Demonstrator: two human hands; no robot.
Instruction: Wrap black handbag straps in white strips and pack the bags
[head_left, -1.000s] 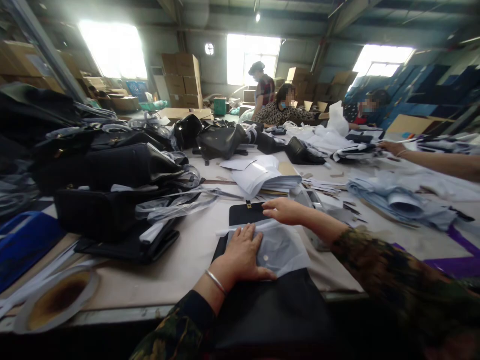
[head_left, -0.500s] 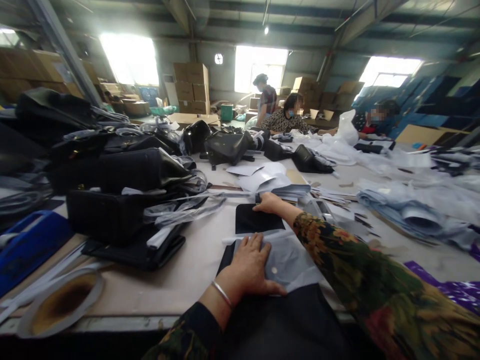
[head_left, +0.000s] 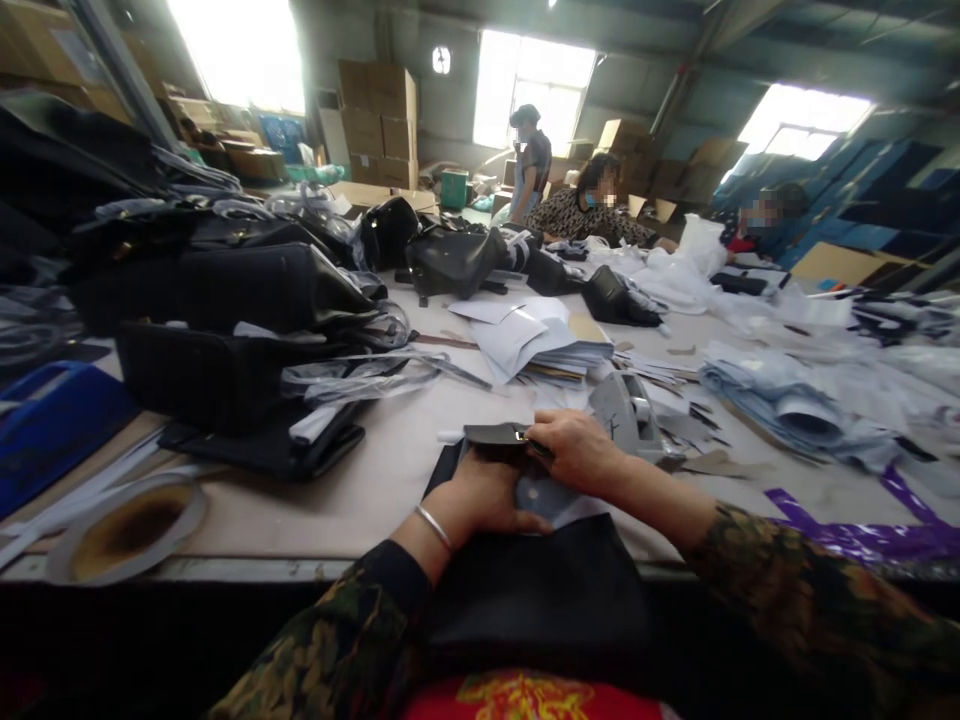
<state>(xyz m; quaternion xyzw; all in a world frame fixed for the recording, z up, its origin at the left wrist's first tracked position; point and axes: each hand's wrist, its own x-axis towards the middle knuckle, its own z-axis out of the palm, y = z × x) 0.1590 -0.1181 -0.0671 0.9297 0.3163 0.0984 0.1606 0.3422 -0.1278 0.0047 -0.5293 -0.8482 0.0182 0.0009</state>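
Observation:
A black handbag [head_left: 540,590] lies at the near table edge with its black flap [head_left: 491,437] folded back toward me. My right hand [head_left: 574,450] is closed on the flap's far edge beside its small gold clasp. My left hand [head_left: 480,495] rests on the bag with its fingers curled against the flap and the pale translucent wrapping sheet [head_left: 544,497] under it. A silver bangle sits on my left wrist.
Stacked black bags [head_left: 225,320] wrapped in plastic fill the left. A tape roll [head_left: 124,525] and blue item [head_left: 52,420] lie near left. White paper sheets [head_left: 529,340], a grey tool [head_left: 626,410] and pale blue wrap [head_left: 780,400] lie beyond. Three people work at the far end.
My right hand pulled the black flap from lying flat far out back over the bag toward me. My left hand slid up against the flap and curled.

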